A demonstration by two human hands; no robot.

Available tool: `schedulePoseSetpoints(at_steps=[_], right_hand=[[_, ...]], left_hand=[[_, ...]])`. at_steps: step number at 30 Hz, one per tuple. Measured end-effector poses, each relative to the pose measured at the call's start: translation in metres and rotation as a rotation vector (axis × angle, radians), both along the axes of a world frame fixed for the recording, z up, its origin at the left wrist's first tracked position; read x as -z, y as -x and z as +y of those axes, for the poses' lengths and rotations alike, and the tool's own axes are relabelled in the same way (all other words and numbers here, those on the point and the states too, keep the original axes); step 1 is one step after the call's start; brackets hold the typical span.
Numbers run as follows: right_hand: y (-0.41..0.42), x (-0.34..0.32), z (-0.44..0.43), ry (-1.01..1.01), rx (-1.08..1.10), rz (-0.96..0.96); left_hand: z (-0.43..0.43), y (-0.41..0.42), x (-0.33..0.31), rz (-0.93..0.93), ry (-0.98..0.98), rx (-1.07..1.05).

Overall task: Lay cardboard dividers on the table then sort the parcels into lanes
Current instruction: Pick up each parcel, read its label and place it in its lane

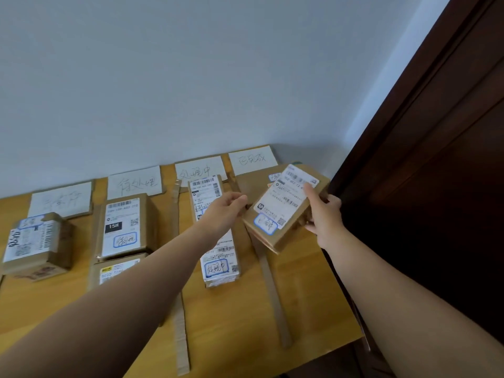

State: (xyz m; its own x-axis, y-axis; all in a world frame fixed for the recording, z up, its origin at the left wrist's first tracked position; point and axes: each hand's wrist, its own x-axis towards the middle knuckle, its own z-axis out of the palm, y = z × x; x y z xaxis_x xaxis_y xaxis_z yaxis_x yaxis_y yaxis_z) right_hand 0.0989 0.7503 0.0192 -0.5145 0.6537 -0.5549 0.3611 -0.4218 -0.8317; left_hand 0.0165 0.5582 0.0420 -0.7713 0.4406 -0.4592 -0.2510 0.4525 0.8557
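A person's two bare arms reach across a wooden surface (240, 317) set against a pale wall. Both hands hold one brown parcel (283, 211), tilted and lifted over the rightmost lane. The right hand (326, 216) grips its right edge, thumb pressed on the white shipping label and fingers (334, 200) curled round the side. The left hand (227, 211) meets its left edge, fingers (240, 199) loosely bent against the corner — whether they truly pinch it or only steady it cannot be told.

The held parcel hangs above another brown parcel (251, 184) already lying in that lane, just in front of the rightmost handwritten sign card (252, 159) propped at the wall. Left of the held parcel runs a long cardboard divider strip (275, 296); beyond it lies a long narrow parcel (215, 233) in its own lane, then a second divider strip (180, 331). Further left sit a labelled parcel (124, 227) with a smaller one (117, 270) just in front of it, and farthest left a lone taped parcel (35, 246). Each lane has its own sign card.

The sorting looks nearly complete. To finish this step well, the parcel is best levelled before it comes down, squared to the one beneath and kept right of the divider strip — so the strip is not nudged and the lane line stays straight. Both hands should release only once the parcel sits flat, since the surface's right edge lies near and a tilted stack could slide off.
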Motion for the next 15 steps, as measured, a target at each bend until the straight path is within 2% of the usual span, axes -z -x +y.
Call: schedulePoseSetpoints(at_steps=[3, 7, 15], right_hand=[[-0.004, 0.019, 0.014, 0.120, 0.143, -0.032], [-0.005, 0.039, 0.019, 0.279, 0.194, -0.074], [0.001, 0.070, 0.024, 0.327, 0.249, -0.120]], left_hand=[[0.005, 0.003, 0.007, 0.024, 0.054, -0.023], [0.014, 0.005, 0.014, -0.004, 0.050, -0.089], [0.030, 0.009, 0.026, -0.026, 0.066, -0.135]])
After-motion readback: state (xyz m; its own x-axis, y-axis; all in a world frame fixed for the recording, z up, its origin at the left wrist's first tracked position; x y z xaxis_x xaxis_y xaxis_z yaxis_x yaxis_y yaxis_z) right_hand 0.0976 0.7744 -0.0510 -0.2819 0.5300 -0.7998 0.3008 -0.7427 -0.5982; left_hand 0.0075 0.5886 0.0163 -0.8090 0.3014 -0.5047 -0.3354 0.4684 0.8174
